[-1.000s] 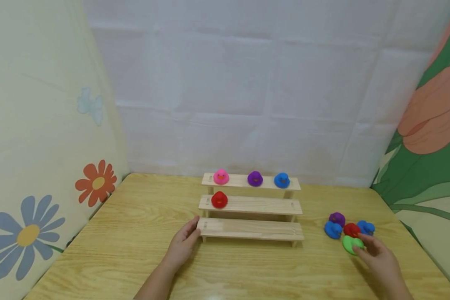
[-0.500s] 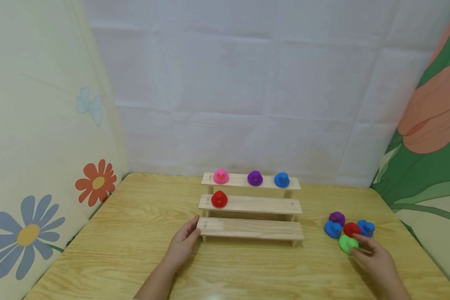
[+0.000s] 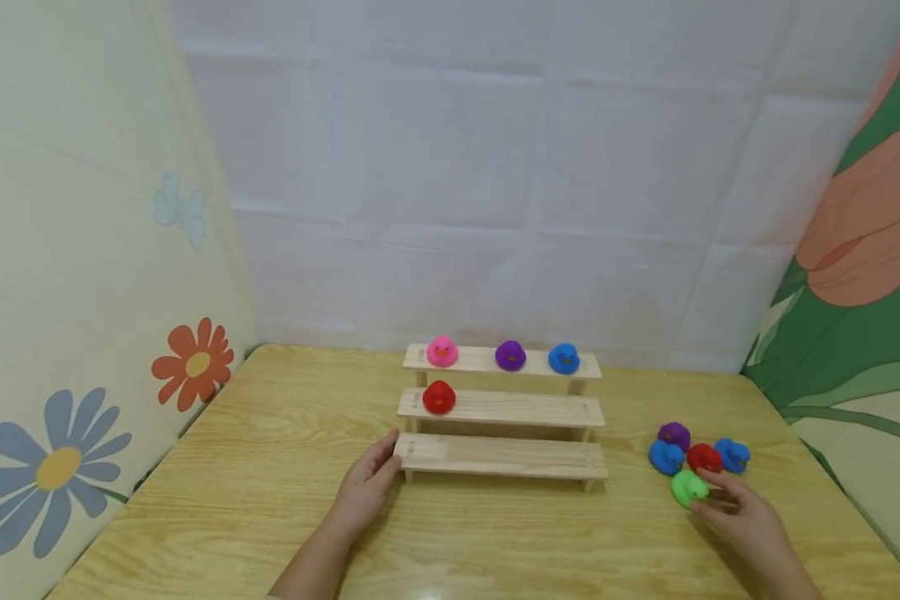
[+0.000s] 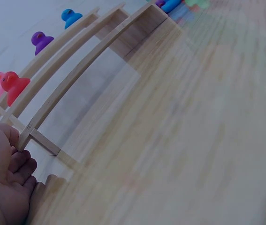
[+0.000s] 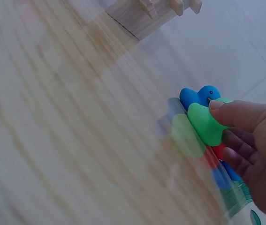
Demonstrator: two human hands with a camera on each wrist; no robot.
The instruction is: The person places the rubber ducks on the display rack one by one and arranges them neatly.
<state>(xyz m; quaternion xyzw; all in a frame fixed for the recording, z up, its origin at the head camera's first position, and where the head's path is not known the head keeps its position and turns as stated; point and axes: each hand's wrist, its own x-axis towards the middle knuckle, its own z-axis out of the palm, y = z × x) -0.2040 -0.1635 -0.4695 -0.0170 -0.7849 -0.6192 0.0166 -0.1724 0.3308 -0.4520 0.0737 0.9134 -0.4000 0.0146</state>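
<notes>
In the head view my right hand (image 3: 746, 521) pinches a green rubber duck (image 3: 687, 489) on the tabletop. The right wrist view has the thumb on the near side of the green duck (image 5: 205, 124), fingers curled behind. Right beside it are a red duck (image 3: 704, 457), a purple duck (image 3: 674, 436) and two blue ducks, one at the left (image 3: 666, 457) and one at the right (image 3: 732, 456). My left hand (image 3: 365, 487) grips the left end of a three-step wooden stand (image 3: 502, 456), its thumb against the lowest step in the left wrist view.
On the top step sit a pink duck (image 3: 442, 352), a purple duck (image 3: 510, 356) and a blue duck (image 3: 564, 358). A red duck (image 3: 438, 398) stands at the middle step's left end. White cloth (image 3: 450, 167) hangs behind the wooden table (image 3: 270, 417); flowered cloths flank it.
My right hand has slid slightly left, and the green duck has shifted left with it, its head now turned more to the right. The left hand and the stand stay put.
</notes>
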